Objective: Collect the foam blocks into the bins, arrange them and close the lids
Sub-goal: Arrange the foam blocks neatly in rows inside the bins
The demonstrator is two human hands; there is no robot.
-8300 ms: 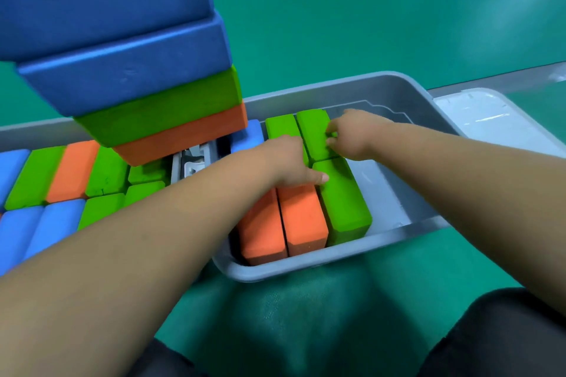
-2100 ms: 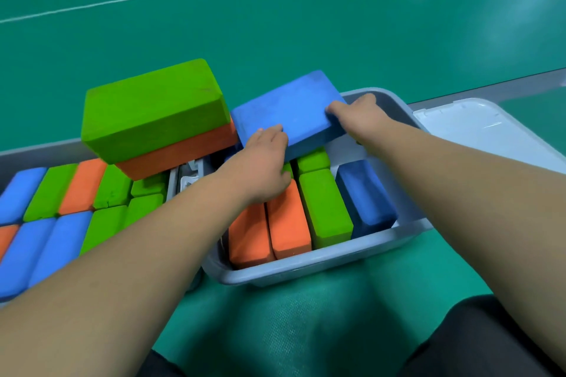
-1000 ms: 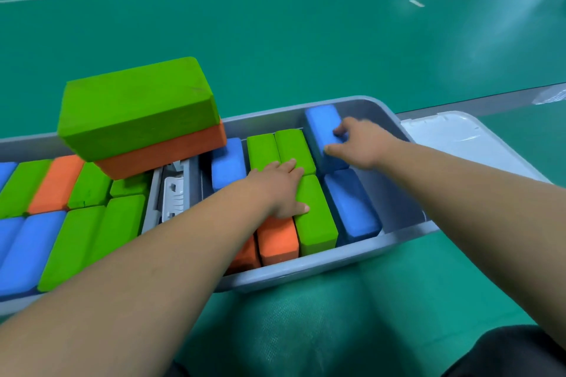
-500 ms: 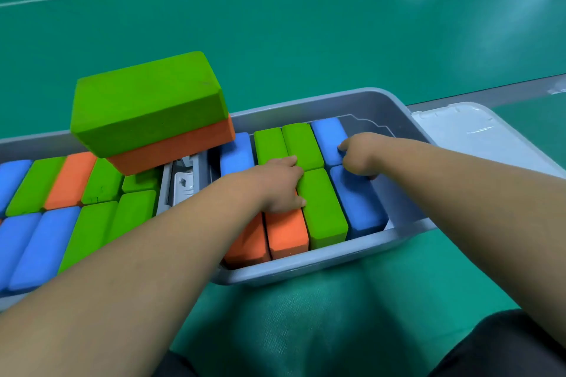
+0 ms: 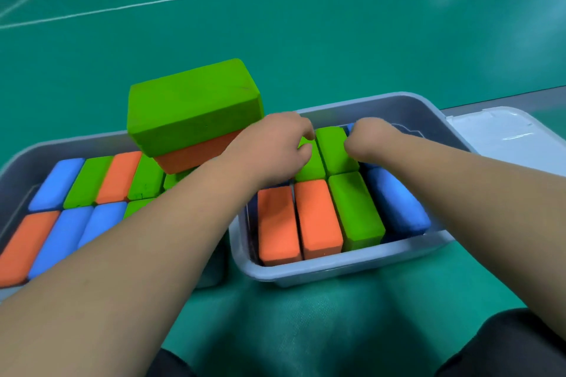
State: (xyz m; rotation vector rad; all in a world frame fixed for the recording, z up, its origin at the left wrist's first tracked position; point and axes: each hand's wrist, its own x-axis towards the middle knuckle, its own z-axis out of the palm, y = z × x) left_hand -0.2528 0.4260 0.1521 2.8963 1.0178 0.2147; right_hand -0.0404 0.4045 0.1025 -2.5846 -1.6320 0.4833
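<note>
Green sports flooring [image 5: 275, 40] with white court lines fills the background, and two grey plastic bins sit side by side on it close to the person.

From the head camera, the right bin [image 5: 337, 269] holds blocks standing on edge in two rows. Its near row reads, left to right, two orange blocks [image 5: 298, 220], a green block [image 5: 355, 211] and a blue block [image 5: 396, 205] tilted against the right wall. Behind them stand two more green blocks [image 5: 333, 145], packed tight together.

The left hand [image 5: 272, 150] is curled, fingers bent down onto the top of the left rear green block, thumb tucked beside it. The right hand [image 5: 367, 141] is closed into a loose fist at the right edge of the other rear green block; whether it grips anything I cannot tell, since the fingertips are hidden.

The left bin [image 5: 18, 168] is packed with blue, green and orange blocks on edge. A large green block [image 5: 193, 107] lies flat on an orange block [image 5: 196, 151], and this pair is stacked on top of the left bin's blocks.

A white lid [image 5: 508, 138] lies flat just right of the right bin.
</note>
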